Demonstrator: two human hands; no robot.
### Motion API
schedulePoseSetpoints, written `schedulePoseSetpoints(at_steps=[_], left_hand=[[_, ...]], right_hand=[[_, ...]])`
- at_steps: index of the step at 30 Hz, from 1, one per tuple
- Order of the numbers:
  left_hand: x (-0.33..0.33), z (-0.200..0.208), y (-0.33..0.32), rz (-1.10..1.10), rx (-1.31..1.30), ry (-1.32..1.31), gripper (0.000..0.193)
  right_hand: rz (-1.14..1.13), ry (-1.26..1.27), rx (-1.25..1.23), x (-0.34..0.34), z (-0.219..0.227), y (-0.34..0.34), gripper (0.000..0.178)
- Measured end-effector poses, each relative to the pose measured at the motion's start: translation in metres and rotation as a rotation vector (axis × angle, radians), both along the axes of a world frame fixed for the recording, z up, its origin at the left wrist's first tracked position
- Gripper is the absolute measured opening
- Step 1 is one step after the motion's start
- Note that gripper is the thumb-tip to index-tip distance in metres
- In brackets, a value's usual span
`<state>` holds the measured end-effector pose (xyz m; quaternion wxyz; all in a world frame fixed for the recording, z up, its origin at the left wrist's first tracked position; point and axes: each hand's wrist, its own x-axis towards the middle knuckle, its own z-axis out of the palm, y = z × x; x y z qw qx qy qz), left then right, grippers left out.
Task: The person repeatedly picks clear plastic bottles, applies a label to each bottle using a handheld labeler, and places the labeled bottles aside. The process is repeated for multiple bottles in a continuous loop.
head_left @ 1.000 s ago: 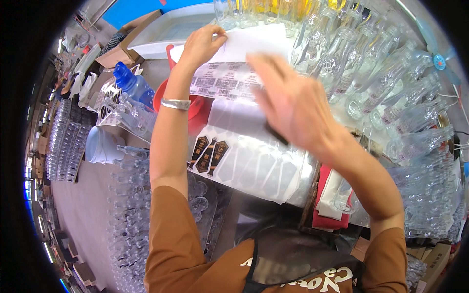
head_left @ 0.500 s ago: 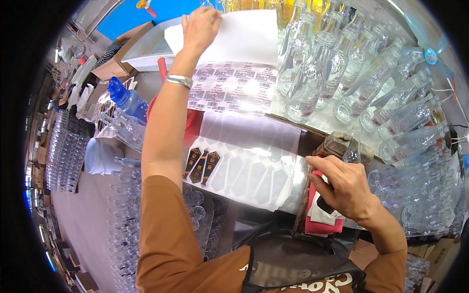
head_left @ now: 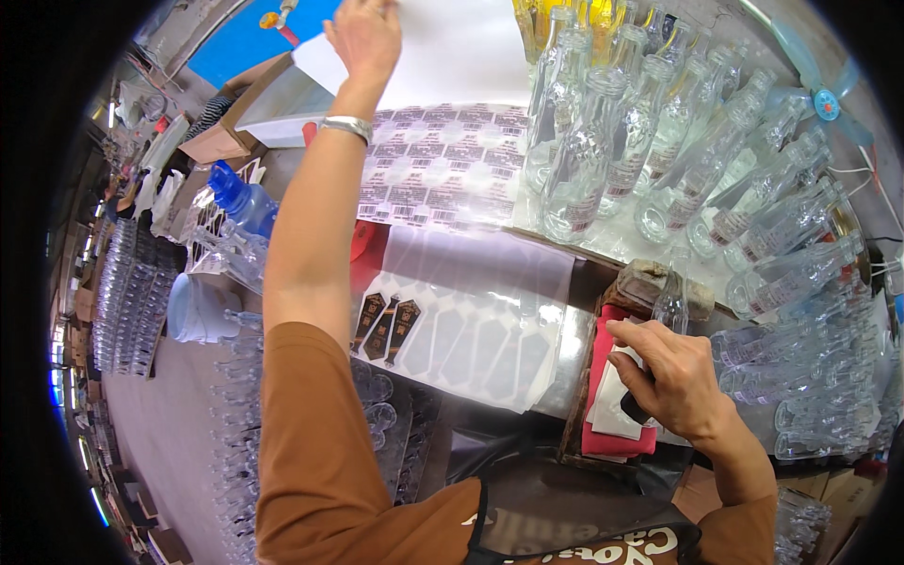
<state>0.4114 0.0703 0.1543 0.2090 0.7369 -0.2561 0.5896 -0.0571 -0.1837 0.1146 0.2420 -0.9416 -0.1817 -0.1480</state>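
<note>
At the top my left hand [head_left: 365, 40] grips a plain white sheet [head_left: 452, 56] with closed fingers, their tips partly cut off by the picture's edge. The white sheet lies over the upper part of a sheet of printed labels [head_left: 443, 165]. My right hand [head_left: 680, 377] curls over a clear glass bottle [head_left: 671, 301], whose neck sticks out beyond the knuckles. Most of that bottle is hidden under the palm; something black shows below the thumb. Around it are a red cloth [head_left: 593, 435] and white paper pieces [head_left: 612, 403] in a wooden holder [head_left: 572, 424].
A translucent label sheet [head_left: 480, 353] with a few black labels [head_left: 381, 328] lies in front. Many clear bottles [head_left: 579, 169] crowd the right, with a blue fan [head_left: 826, 105] behind. At left are a blue-capped bottle [head_left: 245, 202] and a pale bucket [head_left: 202, 311].
My left hand has moved up and slightly left with the white sheet, so more of the printed labels shows. My right hand stays over the bottle with little change.
</note>
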Motion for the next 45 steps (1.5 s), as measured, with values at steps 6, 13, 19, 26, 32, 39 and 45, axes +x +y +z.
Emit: schedulePoseSetpoints(at_steps=[6, 13, 19, 26, 32, 39, 45], left_hand=[[-0.047, 0.106, 0.033, 0.152, -0.142, -0.195, 0.024], [-0.236, 0.181, 0.032, -0.131, 0.335, 0.043, 0.028], [-0.339, 0.135, -0.039, -0.642, 0.404, 0.436, 0.021], [-0.281, 0.024, 0.008, -0.647, 0.166, 0.726, 0.045], [-0.228, -0.148, 0.078, 0.016, 0.464, 0.613, 0.044], [-0.259, -0.157, 0.092, -0.077, 0.257, 0.66, 0.025], [-0.378, -0.062, 0.015, -0.462, 0.159, 0.873, 0.044]], right_hand=[[0.024, 0.004, 0.048, -0.009, 0.012, 0.004, 0.03], [0.013, -0.332, 0.308, 0.058, 0.062, 0.026, 0.057], [0.111, -0.08, 0.429, 0.069, 0.099, 0.061, 0.053], [0.053, 0.179, 0.58, 0.014, 0.007, 0.016, 0.027], [-0.137, 0.502, 0.942, -0.037, -0.007, -0.011, 0.028], [-0.109, 0.69, 1.029, -0.042, -0.011, -0.014, 0.027], [-0.084, 0.669, 1.002, -0.032, -0.021, 0.0, 0.026]])
